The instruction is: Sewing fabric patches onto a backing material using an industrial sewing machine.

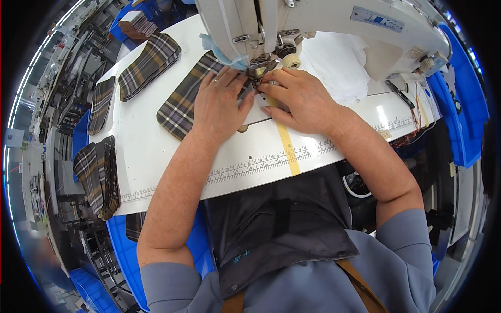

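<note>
My left hand (218, 104) rests palm down on a plaid fabric piece (176, 109), its fingers spread and slightly bent toward the presser foot (256, 73) of a white sewing machine (336, 15). My right hand (295, 99) is curled just right of the foot, fingertips close together at the needle plate (263, 99); whatever they grip is hidden. A pale blue strip (216, 47) hangs beside the machine head. The point of stitching is too small to make out.
Plaid stacks (146, 65) (96, 177) lie along the left of the white table (141, 156). White material (334, 68) and a black tool (399, 94) lie right. Blue bins (454, 120) flank the table. A blurred person (44, 258) is at far left.
</note>
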Available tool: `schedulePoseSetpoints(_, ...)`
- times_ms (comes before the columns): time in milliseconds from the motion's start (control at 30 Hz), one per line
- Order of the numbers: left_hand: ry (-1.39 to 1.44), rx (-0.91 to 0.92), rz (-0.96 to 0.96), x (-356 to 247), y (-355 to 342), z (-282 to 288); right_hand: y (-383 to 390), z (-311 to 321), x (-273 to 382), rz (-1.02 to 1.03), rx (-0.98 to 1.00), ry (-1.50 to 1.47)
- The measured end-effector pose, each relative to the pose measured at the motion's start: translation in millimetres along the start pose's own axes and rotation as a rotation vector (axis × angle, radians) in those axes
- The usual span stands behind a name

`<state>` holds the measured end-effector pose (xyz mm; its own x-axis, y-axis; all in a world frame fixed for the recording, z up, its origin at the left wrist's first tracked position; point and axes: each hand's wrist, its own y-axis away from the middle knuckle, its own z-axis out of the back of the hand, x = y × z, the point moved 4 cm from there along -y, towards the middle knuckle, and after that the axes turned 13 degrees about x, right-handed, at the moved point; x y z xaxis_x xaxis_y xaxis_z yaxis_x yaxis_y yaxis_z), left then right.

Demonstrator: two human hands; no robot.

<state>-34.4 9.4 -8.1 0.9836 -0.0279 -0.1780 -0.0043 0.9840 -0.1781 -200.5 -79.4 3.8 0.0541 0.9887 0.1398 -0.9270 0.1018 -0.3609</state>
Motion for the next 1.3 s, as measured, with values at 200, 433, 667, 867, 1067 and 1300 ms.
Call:
schedulePoseSetpoints(200, -0.099, 0.225, 0.147, 7.9, 4.1, -5.7, -2.1, 3.7, 6.6, 0.072, -0.002, -0.013)
schedulePoseSetpoints(433, -0.048, 0.322, 0.011, -9.5, 66.7, 14.0, -8.4, 4.4, 22.6, 0.144, 0.065, -0.055)
schedulePoseSetpoints(667, -0.049, 0.411, -0.141, -45.5, 144.9, 25.1, -18.3, -31.1, 55.9, 0.153, 0.421, -0.001)
schedulePoseSetpoints(867, -0.067, 0.278, -0.07, -41.0, 173.9, 46.1, -18.4, -31.6, 54.4, 0.095, 0.435, -0.017)
schedulePoseSetpoints(1067, 0.038, 0.242, -0.108, 5.2, 165.3, 81.3, -12.4, -23.2, 48.1, 0.033, 0.287, -0.008)
schedulePoseSetpoints(1300, -0.345, -0.381, 0.03, 110.1, 91.0, 168.1, 3.4, 29.1, 30.3, -0.047, 0.016, -0.068)
